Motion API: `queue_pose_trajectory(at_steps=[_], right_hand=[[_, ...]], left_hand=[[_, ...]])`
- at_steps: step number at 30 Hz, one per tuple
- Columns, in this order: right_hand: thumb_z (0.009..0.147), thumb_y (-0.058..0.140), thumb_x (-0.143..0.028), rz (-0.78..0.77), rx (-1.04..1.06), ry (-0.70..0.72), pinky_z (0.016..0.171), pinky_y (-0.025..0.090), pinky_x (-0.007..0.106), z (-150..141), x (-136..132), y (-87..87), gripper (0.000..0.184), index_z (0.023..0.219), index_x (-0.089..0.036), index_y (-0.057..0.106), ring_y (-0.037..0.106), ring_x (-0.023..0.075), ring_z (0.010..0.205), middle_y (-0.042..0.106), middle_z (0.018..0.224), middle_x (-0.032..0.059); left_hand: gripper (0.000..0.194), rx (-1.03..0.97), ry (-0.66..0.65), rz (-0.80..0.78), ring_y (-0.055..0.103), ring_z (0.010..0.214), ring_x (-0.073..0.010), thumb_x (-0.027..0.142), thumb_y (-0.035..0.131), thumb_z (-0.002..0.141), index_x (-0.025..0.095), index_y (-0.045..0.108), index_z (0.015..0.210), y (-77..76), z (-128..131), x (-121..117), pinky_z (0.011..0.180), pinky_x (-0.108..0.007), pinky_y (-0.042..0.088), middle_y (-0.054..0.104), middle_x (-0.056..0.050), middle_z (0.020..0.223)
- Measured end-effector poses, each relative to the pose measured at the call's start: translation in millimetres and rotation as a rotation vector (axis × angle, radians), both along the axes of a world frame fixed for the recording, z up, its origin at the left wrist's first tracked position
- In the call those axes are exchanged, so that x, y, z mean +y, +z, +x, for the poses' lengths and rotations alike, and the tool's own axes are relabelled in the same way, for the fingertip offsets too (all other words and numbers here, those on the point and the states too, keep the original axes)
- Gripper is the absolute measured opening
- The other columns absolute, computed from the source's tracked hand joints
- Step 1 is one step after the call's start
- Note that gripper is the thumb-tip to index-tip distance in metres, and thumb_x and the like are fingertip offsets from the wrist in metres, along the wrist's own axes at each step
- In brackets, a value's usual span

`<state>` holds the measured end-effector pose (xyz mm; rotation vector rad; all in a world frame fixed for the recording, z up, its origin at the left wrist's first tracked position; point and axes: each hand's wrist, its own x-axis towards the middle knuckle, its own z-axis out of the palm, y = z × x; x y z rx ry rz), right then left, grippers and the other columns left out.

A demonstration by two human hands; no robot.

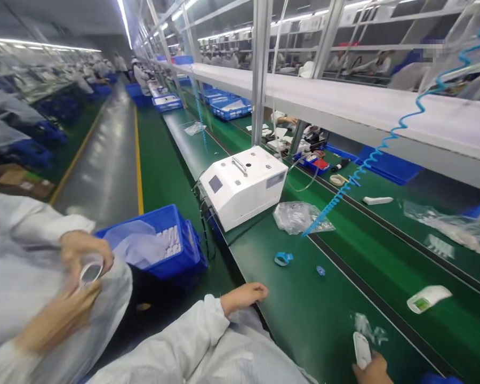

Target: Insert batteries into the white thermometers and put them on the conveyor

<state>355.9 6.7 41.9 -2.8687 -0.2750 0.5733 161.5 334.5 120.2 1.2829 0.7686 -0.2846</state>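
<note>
on green belt (316,314), white casing (362,349) in hands (372,370)

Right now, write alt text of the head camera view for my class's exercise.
The person's right hand grips a white plastic piece at a green conveyor belt, the empty left hand at its edge; a white machine stands beyond. A co-worker's hands hold a clear ring beside a blue crate.

A white benchtop machine (243,186) with a top handle stands on a green conveyor bench (316,314); beside it, a blue crate (188,250) holds white parts (170,240). A blue coiled air hose (368,158) hangs below a white overhead shelf (344,101).
</note>
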Motion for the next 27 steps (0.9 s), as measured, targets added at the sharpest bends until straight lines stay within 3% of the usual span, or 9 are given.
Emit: queue_pose_trajectory(at_steps=[2,7,9,12,14,16,18,21,27], right_hand=[[0.066,0.043,-0.032,0.094,0.076,0.090,0.073,0.052,0.042,-10.8,9.7,28.5,0.051,0.113,-0.014,0.049,0.067,0.0316,0.074,0.066,0.093,0.0180],[0.072,0.040,-0.018,0.486,0.111,0.739,0.096,0.044,0.034,-65.6,50.5,105.5,0.045,0.114,-0.022,0.056,0.055,0.0214,0.113,0.056,0.124,0.0090],[0.072,0.036,-0.009,0.490,0.095,0.861,0.090,0.049,0.033,-83.4,64.3,126.0,0.051,0.118,-0.023,0.056,0.059,0.0191,0.106,0.057,0.122,0.0090],[0.079,0.035,-0.008,0.523,0.006,0.976,0.096,0.046,0.041,-90.2,63.4,138.3,0.048,0.119,-0.025,0.055,0.056,0.0203,0.112,0.062,0.116,0.0063],[0.084,0.040,-0.017,0.562,-0.112,0.939,0.103,0.038,0.046,-81.1,43.3,133.2,0.039,0.118,-0.025,0.056,0.050,0.0223,0.119,0.063,0.115,0.0056],[0.084,0.043,-0.025,0.522,-0.260,0.687,0.100,0.040,0.047,-65.9,8.6,117.3,0.034,0.114,-0.020,0.058,0.053,0.0246,0.115,0.063,0.113,0.0096],[0.083,0.040,-0.028,0.353,-0.366,0.295,0.092,0.046,0.045,-51.2,-35.0,92.9,0.035,0.107,-0.012,0.059,0.059,0.0267,0.101,0.064,0.106,0.0162],[0.075,0.045,-0.025,-0.060,-0.251,-0.044,0.082,0.048,0.044,-38.6,-95.8,53.3,0.036,0.102,-0.007,0.060,0.061,0.0309,0.092,0.063,0.096,0.0207],[0.074,0.050,-0.027,-0.107,-0.178,-0.059,0.078,0.047,0.037,-33.6,-128.6,22.9,0.022,0.087,-0.014,0.062,0.062,0.0272,0.087,0.062,0.094,0.0165]], left_hand=[[0.048,0.002,-0.013,-0.101,0.056,0.085,-0.0183,0.058,0.061,0.068,0.017,0.061,0.092,0.9,3.5,-21.0,0.082,-0.032,0.039,0.061,-0.008,0.095],[0.070,-0.017,-0.299,-0.623,0.062,0.081,-0.0230,0.076,0.039,0.071,0.014,0.063,0.095,10.2,30.6,-74.2,0.084,-0.041,0.039,0.062,-0.012,0.095],[0.070,-0.009,-0.430,-0.797,0.062,0.078,-0.0246,0.074,0.039,0.073,0.011,0.065,0.092,13.4,34.7,-86.7,0.083,-0.042,0.039,0.063,-0.012,0.091],[0.048,-0.080,-0.369,-0.835,0.064,0.076,-0.0238,0.054,0.059,0.074,0.013,0.064,0.098,16.4,23.6,-90.2,0.077,-0.037,0.042,0.064,-0.009,0.089],[0.047,-0.172,-0.257,-0.876,0.064,0.084,-0.0244,0.038,0.066,0.072,0.018,0.059,0.113,18.7,8.6,-86.1,0.077,-0.034,0.044,0.061,-0.010,0.106],[0.051,-0.241,-0.149,-0.923,0.062,0.094,-0.0251,0.028,0.065,0.072,0.019,0.054,0.121,21.5,-6.7,-80.8,0.079,-0.033,0.046,0.051,-0.012,0.126],[0.046,-0.256,-0.045,-0.901,0.060,0.098,-0.0230,0.019,0.062,0.072,0.016,0.056,0.117,23.7,-18.6,-76.6,0.078,-0.030,0.047,0.045,-0.014,0.132],[0.041,-0.226,0.090,-0.767,0.061,0.093,-0.0183,0.008,0.062,0.068,0.014,0.060,0.108,24.9,-27.6,-74.2,0.072,-0.025,0.048,0.046,-0.014,0.132],[0.040,-0.155,0.109,-0.587,0.062,0.085,-0.0164,0.008,0.064,0.065,0.015,0.060,0.105,31.9,-23.2,-79.9,0.067,-0.024,0.046,0.050,-0.013,0.127]])
